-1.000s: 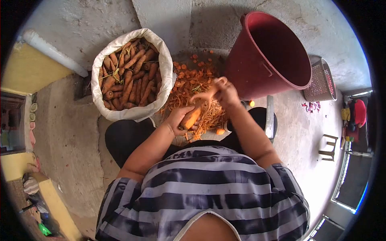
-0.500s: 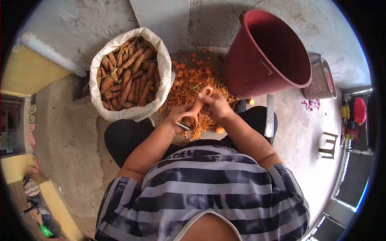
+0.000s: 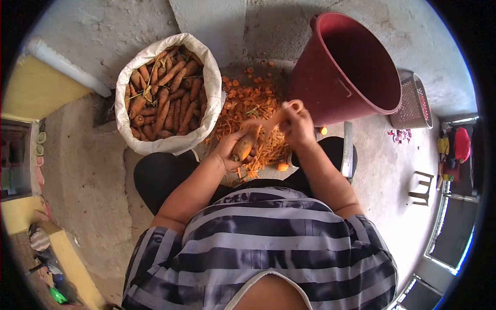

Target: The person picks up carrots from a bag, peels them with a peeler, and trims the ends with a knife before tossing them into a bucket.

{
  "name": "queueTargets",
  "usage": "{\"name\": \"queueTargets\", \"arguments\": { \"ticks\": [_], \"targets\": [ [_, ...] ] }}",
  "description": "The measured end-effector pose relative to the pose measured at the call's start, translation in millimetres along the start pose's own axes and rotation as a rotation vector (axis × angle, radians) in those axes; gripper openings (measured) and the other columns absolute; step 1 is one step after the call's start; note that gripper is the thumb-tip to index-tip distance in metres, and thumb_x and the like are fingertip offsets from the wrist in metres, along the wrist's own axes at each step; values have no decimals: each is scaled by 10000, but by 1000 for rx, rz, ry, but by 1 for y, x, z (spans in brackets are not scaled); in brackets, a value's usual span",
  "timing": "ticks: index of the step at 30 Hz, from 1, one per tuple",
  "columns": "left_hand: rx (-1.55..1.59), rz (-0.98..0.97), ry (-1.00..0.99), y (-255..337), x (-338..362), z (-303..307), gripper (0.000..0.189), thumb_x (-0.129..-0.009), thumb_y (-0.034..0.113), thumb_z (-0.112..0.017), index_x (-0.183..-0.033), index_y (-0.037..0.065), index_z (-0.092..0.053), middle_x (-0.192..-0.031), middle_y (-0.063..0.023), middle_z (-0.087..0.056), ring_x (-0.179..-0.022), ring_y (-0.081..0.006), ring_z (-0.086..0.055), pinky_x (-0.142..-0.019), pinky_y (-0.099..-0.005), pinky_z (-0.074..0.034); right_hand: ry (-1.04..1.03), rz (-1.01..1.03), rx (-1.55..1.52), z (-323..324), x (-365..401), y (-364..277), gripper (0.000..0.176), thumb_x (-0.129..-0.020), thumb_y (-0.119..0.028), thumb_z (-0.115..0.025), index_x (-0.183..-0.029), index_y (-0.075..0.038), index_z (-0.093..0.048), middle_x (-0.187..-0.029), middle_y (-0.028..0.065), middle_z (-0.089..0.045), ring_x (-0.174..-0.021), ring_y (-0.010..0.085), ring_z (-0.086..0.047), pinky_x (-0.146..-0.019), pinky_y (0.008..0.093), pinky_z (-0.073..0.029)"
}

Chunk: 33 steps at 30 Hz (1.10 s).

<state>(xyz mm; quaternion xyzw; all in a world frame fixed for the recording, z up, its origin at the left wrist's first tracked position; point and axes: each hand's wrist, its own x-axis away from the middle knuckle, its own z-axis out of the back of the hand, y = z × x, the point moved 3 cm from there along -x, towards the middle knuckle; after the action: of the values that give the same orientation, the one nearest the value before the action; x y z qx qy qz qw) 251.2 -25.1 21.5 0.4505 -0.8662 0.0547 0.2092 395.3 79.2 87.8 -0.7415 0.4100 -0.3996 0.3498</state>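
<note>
A partly peeled carrot (image 3: 244, 148) lies in my left hand (image 3: 227, 147), its thick end toward me and the fingers closed around it. My right hand (image 3: 300, 127) grips a peach-coloured Y-shaped peeler (image 3: 281, 117) by the handle, whose looped end shows above the fist. The peeler's head is blurred by motion and reaches toward the carrot's far end. Beneath both hands, orange peelings (image 3: 268, 150) and cut carrot slices cover the floor. At the upper left, a white sack (image 3: 212, 88) with a rolled rim is full of unpeeled carrots (image 3: 168, 98).
A large dark red bucket (image 3: 318, 77) stands tilted in view at the upper right. Behind it sits a grey perforated basket (image 3: 408, 108). By my right knee a metal-coloured bar (image 3: 346, 150) stands upright. The concrete wall (image 3: 217, 31) runs close behind the sack and bucket.
My right hand has moved up and to the right with the peeler, whose head has left the carrot's near end. The carrot now shows more fully in my left hand.
</note>
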Motion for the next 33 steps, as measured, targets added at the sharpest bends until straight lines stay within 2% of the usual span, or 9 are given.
{"name": "queueTargets", "arguments": {
  "ticks": [4, 8, 18, 21, 24, 27, 28, 31, 33],
  "targets": [
    [-38, -137, 91, -1, 4, -9, 296, -901, 216, -372, -1037, -21, -486, -809, -134, -566, -663, -212, -607, -545, -349, -543, -267, -251, -82, -31, 25, 19, 146, -838, -174, -577, -823, -83, -464, -615, 32, -505, -414, 93, -416, -343, 219, -304],
    [-151, -152, 73, 2, 6, -19, 309, -907, 206, -361, -1057, -33, -484, -776, -110, -574, -519, -145, -590, -395, -241, -515, -370, -276, -129, -18, 4, 40, 161, -836, -176, -582, -819, -62, -471, -600, 39, -496, -416, 87, -375, -367, 225, -304],
    [-88, -138, 142, 4, 13, -23, 308, -904, 225, -357, -1041, -12, -497, -786, -106, -577, -606, -180, -607, -484, -327, -535, -339, -268, -185, -21, 4, 32, 152, -838, -191, -582, -817, -67, -496, -616, 35, -493, -435, 85, -364, -394, 227, -310],
    [-110, -191, 101, 1, 10, -19, 346, -821, 280, -542, -969, -32, -529, -742, -106, -595, -588, -186, -621, -492, -315, -551, -396, -258, -132, -23, 4, 33, 153, -840, -202, -579, -837, -71, -498, -628, 31, -496, -444, 85, -371, -400, 223, -313],
    [-257, -185, 136, 3, 13, -15, 328, -843, 291, -513, -995, 0, -507, -794, -111, -570, -636, -189, -601, -504, -316, -527, -311, -289, -144, 0, -13, 42, 151, -837, -199, -580, -851, -76, -494, -646, 24, -497, -457, 87, -382, -401, 222, -320],
    [-30, 46, -92, -5, 11, -9, 338, -862, 308, -490, -1049, 28, -460, -833, -103, -519, -691, -178, -548, -524, -285, -477, 115, -86, -82, 66, -58, 29, 149, -830, -164, -575, -909, -70, -491, -689, 43, -500, -505, 108, -446, -420, 223, -356],
    [-103, 20, -109, -6, 15, -13, 344, -875, 308, -473, -1079, 37, -418, -836, -87, -474, -716, -167, -496, -539, -265, -436, 261, -43, 231, 94, -70, 21, 135, -830, -161, -579, -879, -76, -485, -700, 42, -493, -534, 123, -475, -438, 237, -383],
    [-65, -35, -18, -5, 20, -19, 323, -880, 296, -469, -1072, 41, -419, -839, -91, -480, -705, -168, -508, -537, -267, -444, 596, 79, 0, 106, -58, -4, 157, -815, -150, -605, -776, -109, -459, -685, 23, -484, -530, 139, -476, -437, 255, -386],
    [32, -1, -38, -4, 16, -16, 286, -886, 281, -461, -1039, 40, -453, -805, -102, -506, -655, -180, -521, -509, -267, -445, 490, 141, -37, 79, -47, -12, 158, -818, -153, -601, -771, -116, -454, -691, 20, -484, -516, 127, -457, -422, 248, -371]
  ]
}}
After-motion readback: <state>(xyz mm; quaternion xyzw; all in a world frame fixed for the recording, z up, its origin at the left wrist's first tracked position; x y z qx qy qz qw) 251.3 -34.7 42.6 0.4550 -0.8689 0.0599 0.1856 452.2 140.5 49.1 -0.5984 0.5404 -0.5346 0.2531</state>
